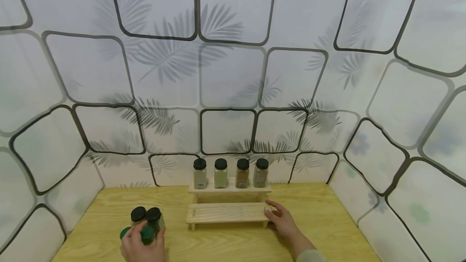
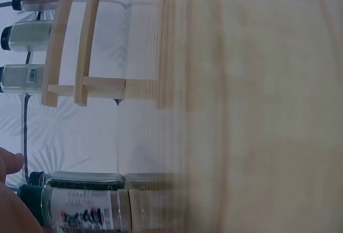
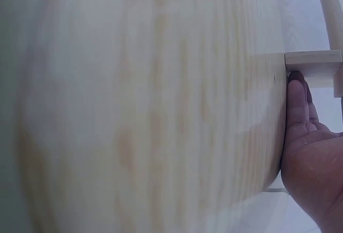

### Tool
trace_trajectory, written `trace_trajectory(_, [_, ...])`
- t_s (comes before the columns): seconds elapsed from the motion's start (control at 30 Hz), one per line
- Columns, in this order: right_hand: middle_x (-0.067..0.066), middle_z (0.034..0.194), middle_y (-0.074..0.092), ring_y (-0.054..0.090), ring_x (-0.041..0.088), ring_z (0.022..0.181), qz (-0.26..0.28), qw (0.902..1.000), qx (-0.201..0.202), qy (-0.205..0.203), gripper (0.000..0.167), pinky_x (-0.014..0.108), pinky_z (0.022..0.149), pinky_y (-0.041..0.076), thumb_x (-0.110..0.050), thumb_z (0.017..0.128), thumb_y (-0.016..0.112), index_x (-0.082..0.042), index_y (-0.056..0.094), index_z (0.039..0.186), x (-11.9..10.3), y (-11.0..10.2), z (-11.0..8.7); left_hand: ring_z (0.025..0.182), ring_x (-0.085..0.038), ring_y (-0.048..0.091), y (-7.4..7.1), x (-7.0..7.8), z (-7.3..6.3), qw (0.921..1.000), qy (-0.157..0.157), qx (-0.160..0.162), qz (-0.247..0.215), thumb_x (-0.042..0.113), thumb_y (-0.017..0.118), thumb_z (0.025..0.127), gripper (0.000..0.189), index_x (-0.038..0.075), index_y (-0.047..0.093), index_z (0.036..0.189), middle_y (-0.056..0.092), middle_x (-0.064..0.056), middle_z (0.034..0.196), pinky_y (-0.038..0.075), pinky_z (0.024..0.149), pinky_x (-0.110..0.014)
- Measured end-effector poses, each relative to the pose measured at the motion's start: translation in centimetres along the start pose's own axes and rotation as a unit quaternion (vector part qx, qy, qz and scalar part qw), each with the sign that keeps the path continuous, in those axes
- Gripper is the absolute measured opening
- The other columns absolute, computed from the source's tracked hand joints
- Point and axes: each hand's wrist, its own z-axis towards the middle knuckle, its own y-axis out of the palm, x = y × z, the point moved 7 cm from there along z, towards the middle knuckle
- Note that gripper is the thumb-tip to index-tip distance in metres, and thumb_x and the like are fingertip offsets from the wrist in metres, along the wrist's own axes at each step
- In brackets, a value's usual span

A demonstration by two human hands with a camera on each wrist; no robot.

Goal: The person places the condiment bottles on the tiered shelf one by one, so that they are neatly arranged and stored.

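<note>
My left hand (image 1: 142, 248) holds a green-lidded spice jar (image 1: 147, 234) by its top, thumb and fingers at either side of the lid. Right around it stand another green-lidded jar (image 1: 125, 233) and two black-lidded jars (image 1: 138, 214). In the left wrist view, a labelled glass jar (image 2: 80, 209) with a green lid is beside the fingers. At the right end of a two-tier wooden rack (image 1: 227, 213), my right hand (image 1: 284, 223) touches the lower tier. The right wrist view has its fingers (image 3: 297, 104) extended low against the rack's end.
Several black-lidded spice jars (image 1: 220, 175) stand in a row on the rack's upper tier (image 1: 233, 190), while its lower tier bears none. The wood-grain table (image 1: 309, 205) meets patterned curtain-like walls (image 1: 233, 132) at the back and both sides.
</note>
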Motion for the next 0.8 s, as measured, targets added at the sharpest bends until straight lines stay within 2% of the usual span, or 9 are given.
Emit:
trace_trajectory(0.2, [0.021, 0.124, 0.069, 0.070, 0.026, 0.105, 0.008, 1.0000, 0.002, -0.005, 0.058, 0.043, 0.082, 0.063, -0.019, 0.108, 0.067, 0.006, 0.045, 0.155, -0.3, 0.2, -0.2, 0.112, -0.054, 0.050, 0.6, -0.4, -0.4, 0.9974, -0.052, -0.050, 0.001, -0.006, 0.088, 0.078, 0.055, -0.011, 0.060, 0.125, 0.052, -0.035, 0.125, 0.046, 0.090, -0.070])
trace_trajectory(0.37, [0.023, 0.127, 0.067, 0.068, 0.024, 0.105, 0.004, 0.9999, 0.009, -0.004, 0.058, 0.043, 0.079, 0.062, -0.019, 0.107, 0.068, 0.006, 0.046, 0.155, -0.1, 0.1, -0.2, 0.109, -0.057, 0.054, 1.1, -1.7, -0.8, 0.9912, -0.110, -0.068, -0.028, -0.007, 0.087, 0.079, 0.061, -0.013, 0.057, 0.132, 0.055, -0.038, 0.124, 0.050, 0.084, -0.069])
trace_trajectory(0.43, [0.024, 0.128, 0.067, 0.068, 0.025, 0.106, 0.002, 0.9999, 0.012, -0.002, 0.058, 0.043, 0.079, 0.062, -0.019, 0.107, 0.069, 0.005, 0.047, 0.155, 0.0, 0.1, -0.1, 0.107, -0.056, 0.057, 1.4, -2.5, -0.9, 0.9870, -0.138, -0.073, -0.041, -0.007, 0.086, 0.079, 0.063, -0.012, 0.055, 0.134, 0.056, -0.037, 0.123, 0.054, 0.078, -0.060])
trace_trajectory(0.47, [0.024, 0.128, 0.067, 0.068, 0.025, 0.106, 0.001, 0.9999, 0.012, -0.001, 0.058, 0.043, 0.079, 0.062, -0.020, 0.107, 0.069, 0.005, 0.047, 0.155, 0.0, 0.0, -0.1, 0.107, -0.055, 0.058, 1.5, -2.9, -1.0, 0.9841, -0.154, -0.074, -0.049, -0.007, 0.086, 0.079, 0.064, -0.012, 0.054, 0.135, 0.057, -0.036, 0.123, 0.055, 0.075, -0.050])
trace_trajectory(0.53, [0.024, 0.129, 0.067, 0.068, 0.025, 0.107, 0.001, 0.9999, 0.012, -0.002, 0.057, 0.042, 0.080, 0.062, -0.019, 0.107, 0.068, 0.005, 0.047, 0.155, 0.1, 0.0, -0.1, 0.107, -0.053, 0.058, 1.7, -3.7, -1.2, 0.9772, -0.188, -0.075, -0.064, -0.008, 0.085, 0.079, 0.067, -0.012, 0.052, 0.137, 0.056, -0.036, 0.122, 0.050, 0.069, -0.030])
trace_trajectory(0.6, [0.023, 0.128, 0.068, 0.068, 0.025, 0.107, 0.001, 0.9999, 0.012, -0.003, 0.057, 0.042, 0.081, 0.062, -0.019, 0.107, 0.068, 0.004, 0.047, 0.155, 0.1, 0.0, 0.0, 0.109, -0.052, 0.058, 1.9, -4.5, -1.4, 0.9705, -0.216, -0.073, -0.079, -0.009, 0.085, 0.079, 0.068, -0.013, 0.051, 0.137, 0.055, -0.036, 0.123, 0.038, 0.065, -0.015])
trace_trajectory(0.7, [0.022, 0.127, 0.068, 0.068, 0.026, 0.107, 0.001, 0.9999, 0.012, -0.003, 0.056, 0.043, 0.082, 0.062, -0.019, 0.107, 0.067, 0.004, 0.047, 0.155, 0.2, 0.0, 0.1, 0.114, -0.053, 0.058, 2.2, -5.2, -1.5, 0.9635, -0.240, -0.067, -0.097, -0.014, 0.082, 0.078, 0.064, -0.015, 0.052, 0.134, 0.056, -0.039, 0.125, 0.030, 0.064, -0.007])
trace_trajectory(0.8, [0.023, 0.127, 0.068, 0.068, 0.026, 0.108, 0.000, 0.9999, 0.014, -0.004, 0.056, 0.043, 0.082, 0.062, -0.019, 0.107, 0.067, 0.004, 0.048, 0.155, 0.2, -0.1, 0.1, 0.112, -0.052, 0.059, 2.3, -5.5, -1.4, 0.9635, -0.241, -0.068, -0.094, -0.016, 0.079, 0.079, 0.058, -0.015, 0.055, 0.131, 0.058, -0.040, 0.125, 0.030, 0.063, -0.007])
